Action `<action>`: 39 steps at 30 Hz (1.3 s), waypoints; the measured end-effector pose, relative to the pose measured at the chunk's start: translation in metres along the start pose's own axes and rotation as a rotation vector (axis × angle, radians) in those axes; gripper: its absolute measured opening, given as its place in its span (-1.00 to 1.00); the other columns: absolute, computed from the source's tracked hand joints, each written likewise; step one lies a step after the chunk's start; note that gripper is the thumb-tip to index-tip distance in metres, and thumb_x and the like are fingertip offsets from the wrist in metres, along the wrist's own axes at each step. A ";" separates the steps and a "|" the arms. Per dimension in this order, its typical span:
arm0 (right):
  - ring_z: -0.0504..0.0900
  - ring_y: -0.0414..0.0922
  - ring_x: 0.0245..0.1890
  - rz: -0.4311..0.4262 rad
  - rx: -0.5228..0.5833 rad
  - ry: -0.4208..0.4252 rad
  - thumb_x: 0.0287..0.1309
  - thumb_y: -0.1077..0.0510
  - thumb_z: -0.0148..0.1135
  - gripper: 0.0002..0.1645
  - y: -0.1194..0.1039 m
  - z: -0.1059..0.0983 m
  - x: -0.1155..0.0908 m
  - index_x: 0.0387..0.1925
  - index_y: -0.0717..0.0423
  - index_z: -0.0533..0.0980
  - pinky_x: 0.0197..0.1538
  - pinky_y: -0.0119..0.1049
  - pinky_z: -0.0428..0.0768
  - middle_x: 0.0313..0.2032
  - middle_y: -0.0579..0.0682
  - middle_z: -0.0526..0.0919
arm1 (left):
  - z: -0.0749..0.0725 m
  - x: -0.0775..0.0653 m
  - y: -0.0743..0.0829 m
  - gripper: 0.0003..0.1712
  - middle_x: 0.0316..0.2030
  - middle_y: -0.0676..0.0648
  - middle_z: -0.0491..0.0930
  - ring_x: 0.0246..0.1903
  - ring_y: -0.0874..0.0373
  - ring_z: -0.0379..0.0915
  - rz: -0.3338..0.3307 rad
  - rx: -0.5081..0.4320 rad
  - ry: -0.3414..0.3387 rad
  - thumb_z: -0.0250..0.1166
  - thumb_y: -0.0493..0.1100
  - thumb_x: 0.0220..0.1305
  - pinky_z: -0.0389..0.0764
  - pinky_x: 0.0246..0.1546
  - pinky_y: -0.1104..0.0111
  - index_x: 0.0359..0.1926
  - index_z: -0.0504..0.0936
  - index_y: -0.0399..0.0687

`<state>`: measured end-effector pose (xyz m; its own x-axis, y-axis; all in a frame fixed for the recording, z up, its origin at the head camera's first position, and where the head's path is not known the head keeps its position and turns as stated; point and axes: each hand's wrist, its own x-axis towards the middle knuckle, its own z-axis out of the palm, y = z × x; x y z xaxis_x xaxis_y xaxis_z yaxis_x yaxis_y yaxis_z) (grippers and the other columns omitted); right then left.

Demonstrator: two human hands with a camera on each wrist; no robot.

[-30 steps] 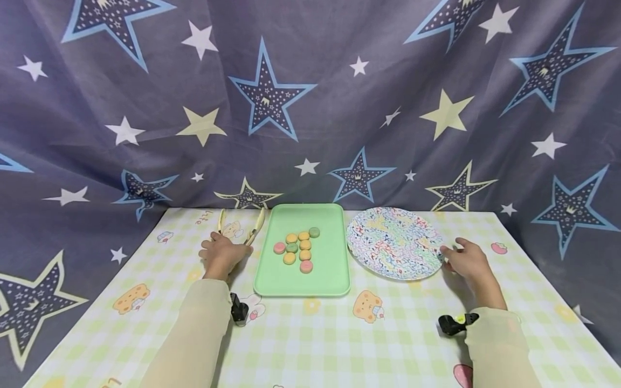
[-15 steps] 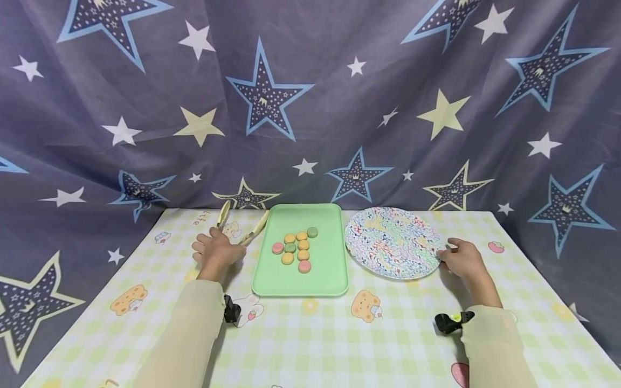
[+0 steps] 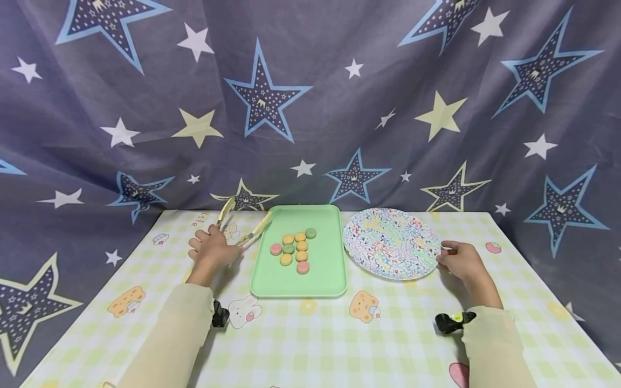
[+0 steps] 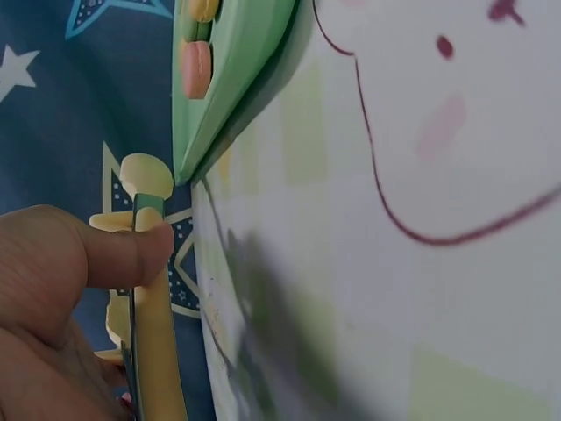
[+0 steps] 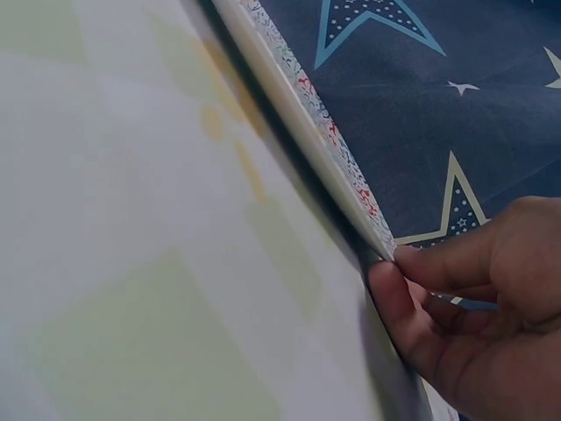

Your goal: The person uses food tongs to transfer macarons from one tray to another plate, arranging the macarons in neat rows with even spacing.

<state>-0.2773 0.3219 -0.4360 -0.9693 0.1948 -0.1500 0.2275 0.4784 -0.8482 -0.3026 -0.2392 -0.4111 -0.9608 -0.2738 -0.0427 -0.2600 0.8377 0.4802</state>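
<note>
My left hand (image 3: 211, 250) holds a pair of tongs (image 3: 256, 230) with yellow tips and handles, its two arms spread apart in a V. In the left wrist view the thumb lies across one yellow arm of the tongs (image 4: 158, 351). The right tip overlaps the left edge of a green tray (image 3: 271, 281) in the head view. Small macarons (image 3: 302, 256) in yellow, pink and green lie grouped on that tray. On the other side, my right hand (image 3: 463, 263) pinches the rim of a round, colourfully speckled plate (image 3: 390, 242), thumb and fingertips at its edge in the right wrist view.
A checked tablecloth (image 3: 310, 345) with cartoon prints covers the table. Directly behind the table's back edge hangs a dark curtain (image 3: 310, 97) with stars. Tray and plate stand side by side, close to that edge.
My left hand has shifted slightly left, and the tongs have swung up with their arms still spread. My right fingers have moved in from beside the plate to its rim.
</note>
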 end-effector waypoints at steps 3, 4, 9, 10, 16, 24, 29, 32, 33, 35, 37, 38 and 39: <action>0.61 -0.21 -0.34 -0.002 0.026 -0.008 0.29 0.46 0.17 -0.31 0.002 -0.001 -0.001 0.41 0.55 0.22 -0.26 -0.38 0.65 -0.16 0.23 0.52 | -0.001 0.000 -0.001 0.03 0.13 -0.60 0.07 0.11 -0.50 -0.07 0.012 -0.005 -0.004 0.42 0.08 0.15 0.12 0.05 -0.24 0.34 0.12 -0.52; 0.60 -0.21 -0.34 -0.004 0.034 -0.011 0.28 0.47 0.18 -0.30 0.002 -0.001 -0.001 0.41 0.55 0.23 -0.26 -0.38 0.65 -0.17 0.22 0.52 | -0.002 -0.001 0.000 0.03 0.13 -0.61 0.07 0.10 -0.50 -0.07 0.017 -0.006 -0.006 0.41 0.08 0.17 0.12 0.04 -0.24 0.35 0.11 -0.52; 0.57 -0.18 -0.31 -0.002 0.075 -0.022 0.19 0.49 0.23 -0.25 0.004 -0.002 -0.002 0.41 0.52 0.26 -0.25 -0.38 0.64 -0.11 0.19 0.50 | -0.006 -0.005 0.001 0.06 0.17 -0.63 0.04 0.13 -0.52 -0.09 0.046 0.001 -0.007 0.38 0.09 0.20 0.11 0.04 -0.25 0.39 0.06 -0.52; 0.57 -0.18 -0.30 -0.002 0.078 -0.023 0.18 0.49 0.24 -0.24 0.005 -0.002 -0.002 0.41 0.52 0.26 -0.25 -0.38 0.64 -0.09 0.19 0.49 | -0.007 -0.006 0.001 0.07 0.19 -0.63 0.02 0.14 -0.53 -0.10 0.053 0.002 -0.008 0.38 0.09 0.20 0.11 0.05 -0.26 0.41 0.04 -0.52; 0.55 -0.20 -0.29 -0.009 0.096 -0.041 0.18 0.47 0.26 -0.23 0.006 -0.004 -0.002 0.42 0.49 0.25 -0.25 -0.39 0.63 -0.09 0.16 0.48 | -0.014 -0.012 0.003 0.16 0.27 -0.66 -0.03 0.19 -0.55 -0.13 0.105 0.002 -0.017 0.40 0.09 0.20 0.09 0.11 -0.29 0.49 -0.03 -0.51; 0.56 -0.20 -0.32 -0.025 0.088 -0.052 0.19 0.49 0.26 -0.23 0.005 -0.005 -0.004 0.41 0.51 0.24 -0.28 -0.39 0.61 -0.13 0.15 0.49 | -0.019 -0.019 0.004 0.16 0.26 -0.60 0.07 0.16 -0.50 -0.10 0.219 -0.017 -0.004 0.44 0.07 0.16 0.07 0.10 -0.28 0.52 0.03 -0.45; 0.55 -0.19 -0.30 -0.020 0.086 -0.043 0.18 0.50 0.27 -0.24 0.004 -0.005 -0.004 0.40 0.52 0.25 -0.27 -0.39 0.62 -0.11 0.18 0.48 | -0.019 -0.022 0.006 0.12 0.20 -0.53 0.17 0.09 -0.40 -0.01 0.302 -0.006 -0.004 0.44 0.05 0.19 0.11 0.06 -0.21 0.53 0.06 -0.43; 0.54 -0.21 -0.31 -0.034 0.088 -0.053 0.19 0.49 0.26 -0.24 0.005 -0.005 -0.005 0.40 0.53 0.25 -0.27 -0.40 0.60 -0.12 0.16 0.48 | -0.020 -0.026 0.007 0.07 0.19 -0.50 0.21 0.05 -0.37 0.02 0.337 0.009 0.000 0.42 0.04 0.23 0.13 0.02 -0.17 0.53 0.10 -0.41; 0.54 -0.21 -0.31 -0.039 0.089 -0.057 0.20 0.49 0.26 -0.24 0.005 -0.006 -0.005 0.40 0.53 0.25 -0.27 -0.40 0.60 -0.13 0.15 0.48 | -0.020 -0.027 0.007 0.05 0.19 -0.49 0.22 0.04 -0.36 0.03 0.349 0.015 0.005 0.42 0.04 0.24 0.13 0.00 -0.16 0.53 0.12 -0.39; 0.53 -0.22 -0.32 -0.045 0.090 -0.061 0.20 0.49 0.26 -0.25 0.005 -0.006 -0.005 0.40 0.53 0.25 -0.27 -0.40 0.60 -0.14 0.15 0.49 | -0.021 -0.029 0.006 0.01 0.17 -0.47 0.24 0.01 -0.34 0.05 0.373 0.023 0.013 0.41 0.03 0.25 0.13 -0.05 -0.12 0.52 0.16 -0.37; 0.53 -0.22 -0.32 -0.048 0.087 -0.062 0.20 0.49 0.27 -0.25 0.005 -0.007 -0.005 0.40 0.53 0.25 -0.28 -0.41 0.60 -0.14 0.14 0.49 | -0.021 -0.030 0.004 -0.03 0.16 -0.45 0.26 -0.02 -0.32 0.06 0.394 0.030 0.022 0.41 0.03 0.25 0.13 -0.09 -0.08 0.51 0.20 -0.35; 0.53 -0.22 -0.32 -0.048 0.086 -0.062 0.20 0.49 0.27 -0.25 0.005 -0.006 -0.005 0.40 0.54 0.24 -0.28 -0.41 0.60 -0.14 0.15 0.49 | -0.021 -0.031 0.003 -0.04 0.15 -0.45 0.27 -0.02 -0.31 0.07 0.403 0.034 0.027 0.41 0.02 0.25 0.13 -0.11 -0.06 0.50 0.22 -0.34; 0.54 -0.23 -0.32 -0.046 0.085 -0.062 0.20 0.49 0.27 -0.25 0.005 -0.006 -0.005 0.40 0.53 0.25 -0.27 -0.41 0.60 -0.13 0.15 0.49 | -0.021 -0.032 0.001 -0.06 0.15 -0.45 0.27 -0.03 -0.30 0.07 0.412 0.036 0.031 0.40 0.01 0.25 0.13 -0.12 -0.05 0.50 0.22 -0.33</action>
<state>-0.2706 0.3288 -0.4362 -0.9830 0.1201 -0.1387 0.1764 0.4109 -0.8944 -0.2705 -0.2395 -0.3908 -0.9821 0.0747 0.1732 0.1423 0.8961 0.4204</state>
